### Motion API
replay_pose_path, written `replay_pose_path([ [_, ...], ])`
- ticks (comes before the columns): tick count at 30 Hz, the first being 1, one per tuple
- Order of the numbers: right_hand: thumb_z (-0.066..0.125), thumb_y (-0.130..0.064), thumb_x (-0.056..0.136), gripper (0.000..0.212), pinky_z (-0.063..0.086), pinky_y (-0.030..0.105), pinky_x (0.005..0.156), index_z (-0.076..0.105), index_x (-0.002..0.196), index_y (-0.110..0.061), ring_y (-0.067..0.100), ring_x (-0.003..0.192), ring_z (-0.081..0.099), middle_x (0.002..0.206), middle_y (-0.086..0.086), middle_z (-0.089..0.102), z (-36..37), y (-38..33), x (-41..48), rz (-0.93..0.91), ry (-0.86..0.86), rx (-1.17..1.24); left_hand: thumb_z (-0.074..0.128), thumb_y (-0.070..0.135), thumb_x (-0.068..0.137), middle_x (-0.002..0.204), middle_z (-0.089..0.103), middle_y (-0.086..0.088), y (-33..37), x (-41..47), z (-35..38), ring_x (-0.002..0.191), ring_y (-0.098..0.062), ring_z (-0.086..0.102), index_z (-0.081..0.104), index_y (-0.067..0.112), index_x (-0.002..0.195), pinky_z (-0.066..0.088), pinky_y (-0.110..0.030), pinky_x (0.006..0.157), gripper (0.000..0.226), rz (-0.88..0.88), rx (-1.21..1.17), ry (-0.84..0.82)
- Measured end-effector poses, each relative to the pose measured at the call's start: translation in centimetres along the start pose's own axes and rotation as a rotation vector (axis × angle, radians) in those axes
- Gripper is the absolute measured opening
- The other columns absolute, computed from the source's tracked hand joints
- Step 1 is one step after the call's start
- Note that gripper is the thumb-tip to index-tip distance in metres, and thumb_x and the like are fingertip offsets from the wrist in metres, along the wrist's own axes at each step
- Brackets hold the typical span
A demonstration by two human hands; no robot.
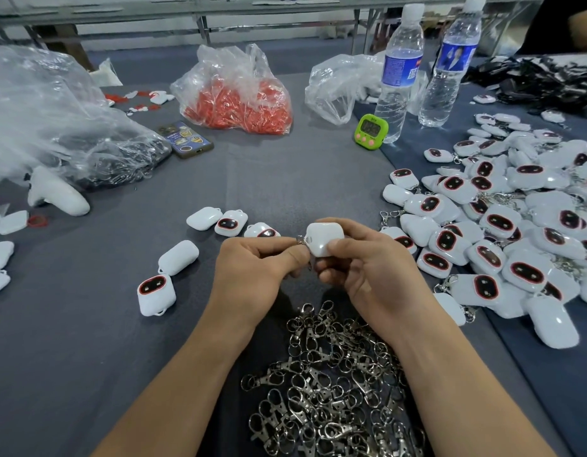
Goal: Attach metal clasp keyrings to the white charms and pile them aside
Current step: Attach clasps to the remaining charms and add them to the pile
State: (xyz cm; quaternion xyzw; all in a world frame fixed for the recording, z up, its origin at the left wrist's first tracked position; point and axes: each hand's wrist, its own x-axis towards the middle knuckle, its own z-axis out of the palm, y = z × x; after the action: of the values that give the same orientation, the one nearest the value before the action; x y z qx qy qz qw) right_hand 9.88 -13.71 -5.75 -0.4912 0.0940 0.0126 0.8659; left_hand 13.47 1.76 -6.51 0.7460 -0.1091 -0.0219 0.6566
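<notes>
Pinching keyring in your left hand, you're working it into loop of white charm, right hand gripping charm steady at centre; finished pile sitting at 3 o'clock, within reach.

White charms, red-rimmed black faces; silver keyrings; green timer.

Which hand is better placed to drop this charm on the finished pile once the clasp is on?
The right hand: it grips the white charm, and the finished pile lies on its side. The left hand pinches the clasp.
</notes>
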Motion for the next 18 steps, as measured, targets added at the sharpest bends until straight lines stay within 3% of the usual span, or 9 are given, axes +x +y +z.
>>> replay_pose_path([
  [6,0.05,0.011,0.085,0.029,0.033,0.024,0.04,0.072,0.099,-0.002,0.018,0.047,0.048,0.065,0.009,0.064,0.38,0.19,-0.02,0.025,0.0,-0.1,0.075,0.014,0.058,0.059,0.068,-0.005,0.53,-0.11,-0.23,0.055,-0.01,0.058,0.079,0.017,0.064,0.048,-0.016,0.058,0.008,-0.065,-0.128,0.052],
  [15,0.049,0.007,0.085,0.029,0.026,0.026,0.046,0.075,0.093,-0.004,0.017,0.046,0.044,0.063,0.01,0.065,0.07,0.1,-0.05,0.058,0.047,-0.122,0.072,0.018,0.071,0.064,0.064,0.004,0.16,-0.04,0.18,0.065,-0.008,0.053,0.075,0.023,0.064,0.044,-0.019,0.064,0.009,0.042,-0.059,-0.037],
  [18,0.052,0.002,0.086,0.027,0.026,0.025,0.041,0.077,0.089,-0.007,0.016,0.046,0.044,0.062,0.01,0.064,0.14,0.26,0.14,0.027,0.118,-0.1,0.071,0.018,0.075,0.063,0.062,0.011,-0.04,-0.2,0.04,0.062,-0.004,0.052,0.074,0.027,0.068,0.042,-0.018,0.062,0.012,0.149,0.13,-0.015],
])
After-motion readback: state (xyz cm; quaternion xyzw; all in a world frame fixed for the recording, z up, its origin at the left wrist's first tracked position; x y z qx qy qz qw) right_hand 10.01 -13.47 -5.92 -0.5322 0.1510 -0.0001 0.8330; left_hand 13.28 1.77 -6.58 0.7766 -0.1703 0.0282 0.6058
